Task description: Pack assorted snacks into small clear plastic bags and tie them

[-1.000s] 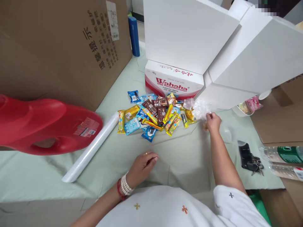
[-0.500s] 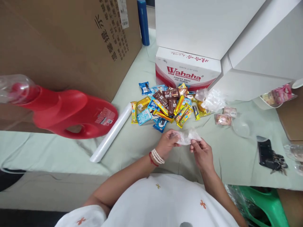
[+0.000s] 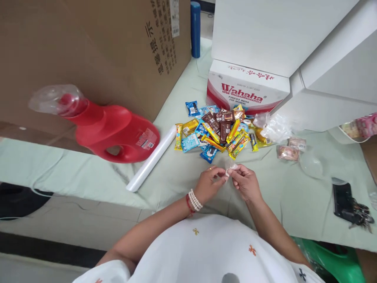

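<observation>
Near the table's front edge, my left hand (image 3: 209, 184) and my right hand (image 3: 245, 181) meet over a crumpled clear plastic bag (image 3: 231, 166). Both hands pinch it between thumb and fingers; most of it is bunched up and partly hidden by them. Just beyond lies a heap of wrapped snacks (image 3: 219, 126) in brown, yellow and blue packets. A blue packet (image 3: 209, 153) is the closest of these to my left hand. At the heap's right side sit more crumpled clear bags (image 3: 277, 127).
A red jug (image 3: 118, 131) and a white plastic roll (image 3: 151, 159) lie to the left, by a big cardboard box (image 3: 97, 51). Behind the heap stands a Wahaha carton (image 3: 247, 86). Pink packets (image 3: 288, 153), a phone (image 3: 341, 198) and keys (image 3: 363, 214) are at right.
My hands have come closer together, and the plastic bag between them is gathered smaller. The view has shifted, so the table things sit further right.
</observation>
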Action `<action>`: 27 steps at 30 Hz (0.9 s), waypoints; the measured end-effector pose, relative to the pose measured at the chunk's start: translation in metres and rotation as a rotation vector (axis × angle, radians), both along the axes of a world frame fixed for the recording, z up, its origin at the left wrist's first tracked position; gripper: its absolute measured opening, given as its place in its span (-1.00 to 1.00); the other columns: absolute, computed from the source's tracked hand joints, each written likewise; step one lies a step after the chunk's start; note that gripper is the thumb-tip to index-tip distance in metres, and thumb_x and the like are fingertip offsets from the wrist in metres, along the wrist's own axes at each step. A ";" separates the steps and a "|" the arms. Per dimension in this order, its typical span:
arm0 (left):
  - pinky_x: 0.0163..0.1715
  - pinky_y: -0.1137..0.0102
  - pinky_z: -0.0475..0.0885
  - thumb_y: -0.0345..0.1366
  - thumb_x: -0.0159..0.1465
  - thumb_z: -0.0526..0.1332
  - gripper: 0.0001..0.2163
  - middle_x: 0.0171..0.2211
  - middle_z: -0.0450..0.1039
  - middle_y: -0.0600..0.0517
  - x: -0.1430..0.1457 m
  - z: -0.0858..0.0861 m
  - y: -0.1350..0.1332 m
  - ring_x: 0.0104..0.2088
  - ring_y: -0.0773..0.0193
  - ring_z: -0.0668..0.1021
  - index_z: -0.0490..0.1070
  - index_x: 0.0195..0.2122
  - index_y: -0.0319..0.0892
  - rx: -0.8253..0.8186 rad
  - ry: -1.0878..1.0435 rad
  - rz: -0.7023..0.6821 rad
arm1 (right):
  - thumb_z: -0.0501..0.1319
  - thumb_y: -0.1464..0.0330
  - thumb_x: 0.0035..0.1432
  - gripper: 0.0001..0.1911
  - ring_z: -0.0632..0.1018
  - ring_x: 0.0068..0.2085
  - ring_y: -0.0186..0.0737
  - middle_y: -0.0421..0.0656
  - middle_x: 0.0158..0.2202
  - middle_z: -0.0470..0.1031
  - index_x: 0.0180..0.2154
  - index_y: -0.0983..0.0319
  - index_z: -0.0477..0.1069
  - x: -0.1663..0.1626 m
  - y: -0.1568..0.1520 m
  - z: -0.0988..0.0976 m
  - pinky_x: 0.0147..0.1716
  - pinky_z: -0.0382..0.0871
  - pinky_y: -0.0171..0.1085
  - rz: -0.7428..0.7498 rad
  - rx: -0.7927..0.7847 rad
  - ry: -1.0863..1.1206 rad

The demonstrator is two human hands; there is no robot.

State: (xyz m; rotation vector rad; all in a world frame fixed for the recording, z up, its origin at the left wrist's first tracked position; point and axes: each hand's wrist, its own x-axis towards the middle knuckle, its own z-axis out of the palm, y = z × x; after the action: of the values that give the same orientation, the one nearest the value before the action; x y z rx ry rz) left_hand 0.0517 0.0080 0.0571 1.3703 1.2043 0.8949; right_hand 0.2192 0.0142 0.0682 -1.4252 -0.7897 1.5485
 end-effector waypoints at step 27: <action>-0.44 0.48 0.25 -0.05 0.18 0.31 -0.71 -0.48 0.26 0.18 -0.032 -0.023 0.018 -0.51 0.44 0.29 0.36 -0.30 -0.16 -0.342 -0.358 0.133 | 0.47 0.01 -0.01 -0.55 0.41 -0.42 -0.35 -0.22 -0.38 0.42 -0.26 0.19 0.50 0.062 -0.008 -0.001 -0.50 0.36 -0.38 0.062 0.050 -0.187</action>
State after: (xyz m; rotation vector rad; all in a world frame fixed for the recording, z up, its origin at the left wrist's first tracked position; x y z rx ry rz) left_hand 0.0195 0.0256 0.0343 0.8243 1.1153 0.9305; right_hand 0.2814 0.0064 0.0675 -1.5367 -0.9858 1.4452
